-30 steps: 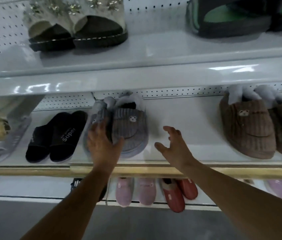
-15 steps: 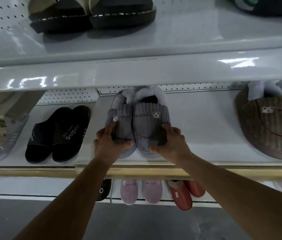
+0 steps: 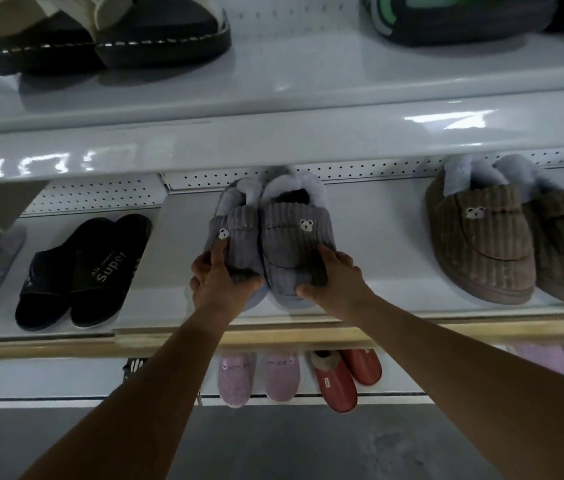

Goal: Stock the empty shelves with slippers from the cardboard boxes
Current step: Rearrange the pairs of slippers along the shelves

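Note:
A pair of grey ribbed slippers with bear badges and fluffy lining (image 3: 284, 230) rests on the middle white shelf (image 3: 377, 237), toes toward me. My left hand (image 3: 218, 282) grips the toe of the left slipper, thumb under its front. The toe of the right slipper sits in my right hand (image 3: 336, 275), fingers on top. The two slippers touch side by side. No cardboard box is in view.
Black "Super" slides (image 3: 79, 271) lie left of the grey pair, brown bear slippers (image 3: 502, 237) to the right. The upper shelf holds cream-strapped sandals (image 3: 107, 32) and a dark green-lined shoe (image 3: 453, 15). Pink (image 3: 256, 375) and red slippers (image 3: 343, 379) sit on the lower shelf.
My right hand, open beside the grey pair a second ago, has closed on the right slipper. Both hands have set the pair straight and side by side. The view has shifted slightly right.

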Action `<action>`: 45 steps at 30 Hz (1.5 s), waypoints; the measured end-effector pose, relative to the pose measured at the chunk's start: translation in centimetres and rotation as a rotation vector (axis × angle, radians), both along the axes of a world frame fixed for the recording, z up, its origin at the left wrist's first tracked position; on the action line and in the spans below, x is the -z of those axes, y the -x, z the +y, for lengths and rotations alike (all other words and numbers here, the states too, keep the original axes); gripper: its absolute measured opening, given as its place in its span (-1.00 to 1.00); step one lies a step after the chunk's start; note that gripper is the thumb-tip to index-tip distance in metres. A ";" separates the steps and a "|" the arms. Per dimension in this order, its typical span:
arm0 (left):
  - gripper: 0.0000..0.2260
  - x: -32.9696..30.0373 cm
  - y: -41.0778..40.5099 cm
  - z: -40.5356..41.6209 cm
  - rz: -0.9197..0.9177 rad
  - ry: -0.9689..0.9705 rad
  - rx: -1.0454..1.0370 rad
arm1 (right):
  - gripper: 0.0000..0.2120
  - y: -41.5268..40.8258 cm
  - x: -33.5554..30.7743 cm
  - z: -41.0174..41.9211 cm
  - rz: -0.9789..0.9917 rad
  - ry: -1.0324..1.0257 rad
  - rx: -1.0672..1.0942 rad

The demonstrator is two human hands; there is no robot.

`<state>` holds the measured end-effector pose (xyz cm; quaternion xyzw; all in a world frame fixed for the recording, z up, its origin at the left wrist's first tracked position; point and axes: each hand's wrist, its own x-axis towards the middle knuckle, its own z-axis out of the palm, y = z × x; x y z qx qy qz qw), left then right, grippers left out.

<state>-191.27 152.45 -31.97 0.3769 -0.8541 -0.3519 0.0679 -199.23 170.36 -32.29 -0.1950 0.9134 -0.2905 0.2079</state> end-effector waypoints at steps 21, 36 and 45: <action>-0.27 -0.6 9.9 29.5 0.301 -0.289 0.321 | -0.39 6.4 -2.5 31.6 0.374 0.058 0.593; -0.27 1.7 13.6 34.2 0.181 -0.195 0.070 | -0.17 11.4 0.0 37.4 0.116 0.034 0.279; -0.36 0.6 12.5 35.3 0.279 -0.153 0.091 | -0.14 10.0 0.0 37.6 0.146 0.087 0.277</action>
